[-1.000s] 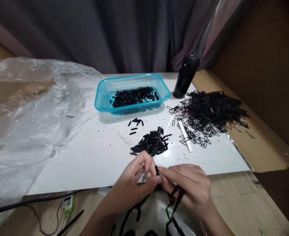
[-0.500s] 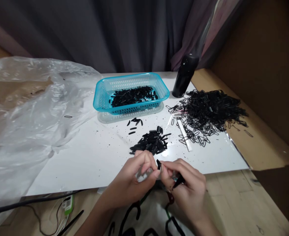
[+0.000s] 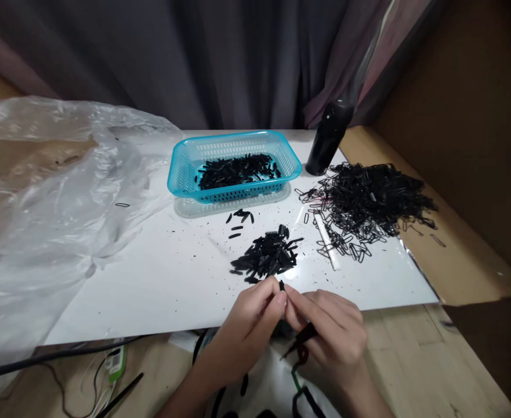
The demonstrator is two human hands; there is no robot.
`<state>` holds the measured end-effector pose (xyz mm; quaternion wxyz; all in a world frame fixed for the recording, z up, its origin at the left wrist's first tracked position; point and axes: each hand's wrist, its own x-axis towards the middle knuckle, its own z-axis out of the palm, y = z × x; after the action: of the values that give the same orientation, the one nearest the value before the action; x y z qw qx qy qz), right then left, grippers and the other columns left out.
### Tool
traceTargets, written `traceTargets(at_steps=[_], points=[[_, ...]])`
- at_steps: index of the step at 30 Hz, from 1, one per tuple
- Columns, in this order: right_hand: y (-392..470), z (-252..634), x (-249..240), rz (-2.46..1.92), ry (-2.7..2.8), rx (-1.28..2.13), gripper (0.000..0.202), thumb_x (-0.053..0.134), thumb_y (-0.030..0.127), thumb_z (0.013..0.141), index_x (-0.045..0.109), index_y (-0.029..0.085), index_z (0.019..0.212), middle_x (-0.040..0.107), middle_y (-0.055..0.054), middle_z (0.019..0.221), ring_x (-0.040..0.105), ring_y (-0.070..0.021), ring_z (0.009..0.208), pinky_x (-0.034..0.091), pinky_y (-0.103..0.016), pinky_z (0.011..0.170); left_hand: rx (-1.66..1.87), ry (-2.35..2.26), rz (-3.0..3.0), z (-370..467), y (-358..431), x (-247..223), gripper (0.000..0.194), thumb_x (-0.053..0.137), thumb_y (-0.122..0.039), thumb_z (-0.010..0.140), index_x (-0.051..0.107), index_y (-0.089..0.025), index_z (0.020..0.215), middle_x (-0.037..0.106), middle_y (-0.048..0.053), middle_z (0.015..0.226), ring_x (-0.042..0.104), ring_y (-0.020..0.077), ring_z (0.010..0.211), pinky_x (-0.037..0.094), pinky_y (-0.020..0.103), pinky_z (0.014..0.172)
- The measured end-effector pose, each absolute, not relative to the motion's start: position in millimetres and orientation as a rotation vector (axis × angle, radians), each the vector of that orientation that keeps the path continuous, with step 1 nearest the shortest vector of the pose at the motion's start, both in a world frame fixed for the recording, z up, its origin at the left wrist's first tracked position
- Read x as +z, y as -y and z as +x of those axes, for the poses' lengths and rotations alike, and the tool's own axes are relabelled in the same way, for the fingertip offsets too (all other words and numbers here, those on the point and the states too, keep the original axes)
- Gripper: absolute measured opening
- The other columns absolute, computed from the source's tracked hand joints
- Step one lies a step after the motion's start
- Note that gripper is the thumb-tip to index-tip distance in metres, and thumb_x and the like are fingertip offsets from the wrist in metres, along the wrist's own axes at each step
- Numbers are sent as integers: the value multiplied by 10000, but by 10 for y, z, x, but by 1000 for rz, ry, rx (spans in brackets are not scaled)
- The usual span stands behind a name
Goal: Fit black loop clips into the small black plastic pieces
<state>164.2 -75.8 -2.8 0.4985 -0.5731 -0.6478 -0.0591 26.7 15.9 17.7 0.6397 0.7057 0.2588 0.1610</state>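
Over the table's front edge, my left hand and my right hand meet fingertip to fingertip. Both are closed on a small black piece, mostly hidden by the fingers. A slim black pointed tool, perhaps tweezers, is also tucked in my right hand, its thin tip pointing down and left. Just beyond my fingers lies a pile of short black strips. A few loose strips are scattered behind that pile.
A blue basket holding more black strips stands at the back on a pale tray. To the right are a heap of thin black loops, a white strip and a dark bottle. Clear plastic sheeting covers the left side.
My hands have drawn closer together, and my left fingers now cover more of the black piece. The pointed tool has swung so that more of its thin tip shows below my right hand.
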Motion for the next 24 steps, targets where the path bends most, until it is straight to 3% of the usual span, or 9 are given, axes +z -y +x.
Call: traceTargets(at_steps=[4, 13, 18, 20, 24], points=[[794, 1593, 11, -1416, 1462, -38, 196, 666, 40, 901, 706, 119, 1075, 672, -36, 713, 578, -127, 582, 451, -268, 534, 347, -553, 1609, 257, -178, 161, 367, 380, -380, 1052, 360, -218, 724, 368, -49, 690, 340, 128, 628, 312, 264, 583], [811, 1452, 59, -1494, 1270, 168, 118, 661, 97, 907, 719, 181, 967, 621, 17, 687, 567, -95, 569, 438, -216, 510, 485, -462, 1860, 205, -235, 121, 318, 448, -238, 987, 362, -211, 682, 394, -41, 655, 363, 122, 598, 291, 267, 566], [782, 1749, 30, -1593, 1006, -122, 124, 663, 109, 889, 729, 214, 881, 615, 34, 644, 515, -100, 524, 397, -231, 473, 391, -305, 1874, 161, -144, 114, 334, 505, -123, 879, 278, -219, 653, 353, -42, 616, 369, 132, 594, 249, 282, 554], [799, 1900, 47, -1643, 874, -192, 74, 721, 138, 858, 737, 209, 870, 631, 17, 683, 513, -113, 561, 405, -252, 504, 384, -381, 1796, 120, -116, 72, 328, 461, -165, 934, 270, -222, 673, 335, -43, 630, 350, 136, 594, 244, 289, 557], [846, 1952, 129, -1598, 1157, 137, 125, 683, 117, 888, 749, 219, 923, 592, 35, 668, 521, -98, 562, 405, -226, 489, 384, -508, 1640, 59, -131, 7, 379, 343, -367, 1058, 322, -221, 709, 377, -33, 680, 352, 149, 626, 278, 301, 600]])
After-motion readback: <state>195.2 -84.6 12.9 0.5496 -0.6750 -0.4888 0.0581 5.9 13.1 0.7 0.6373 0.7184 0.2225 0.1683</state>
